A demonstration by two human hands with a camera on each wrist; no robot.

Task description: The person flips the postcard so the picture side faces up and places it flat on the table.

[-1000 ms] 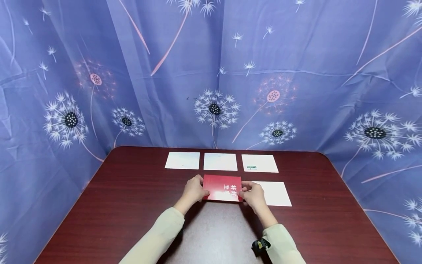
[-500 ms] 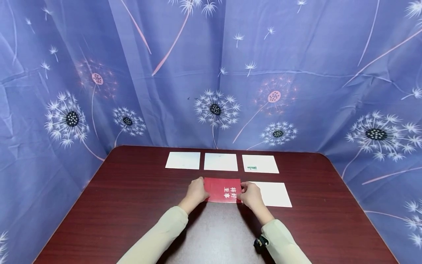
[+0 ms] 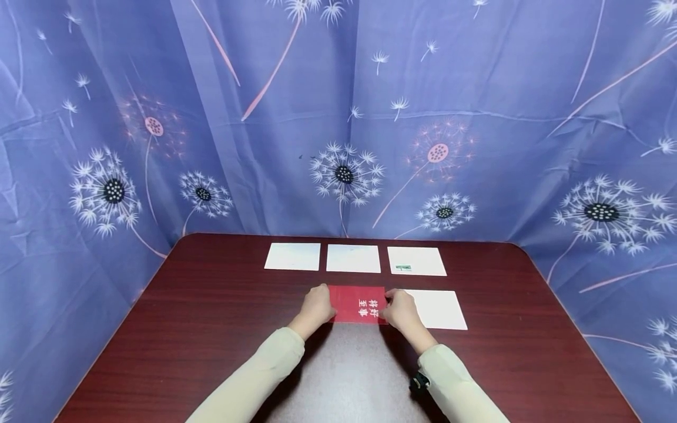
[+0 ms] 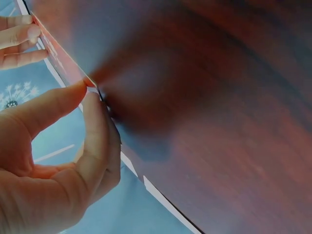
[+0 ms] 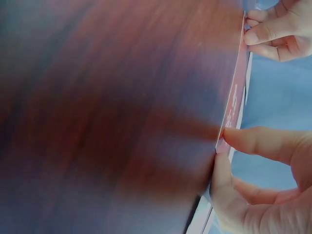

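Pinching the red card [image 3: 353, 304] with my left hand [image 3: 315, 306] at its left end, right hand [image 3: 402, 310] at its right. Can't tell if it touches the table [image 3: 185, 329]. White card [image 3: 443, 309] just right of it, three whites [image 3: 353, 258] beyond.

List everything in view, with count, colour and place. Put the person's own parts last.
Table: one, dark reddish brown, across the lower part of the head view
Curtain: at least one panel, blue-violet with dandelion print, behind the table
Far-row cards: three, whitish, near the table's far edge; the right one bears a green mark
Red card: one, red with white characters, pinched at both ends
Near white card: one, white, right of the red card
Black device: one, black, at the right cuff
Sleeves: two, pale green, on the forearms
Left hand: one, bare, at the red card's left end
Right hand: one, bare, at its right end
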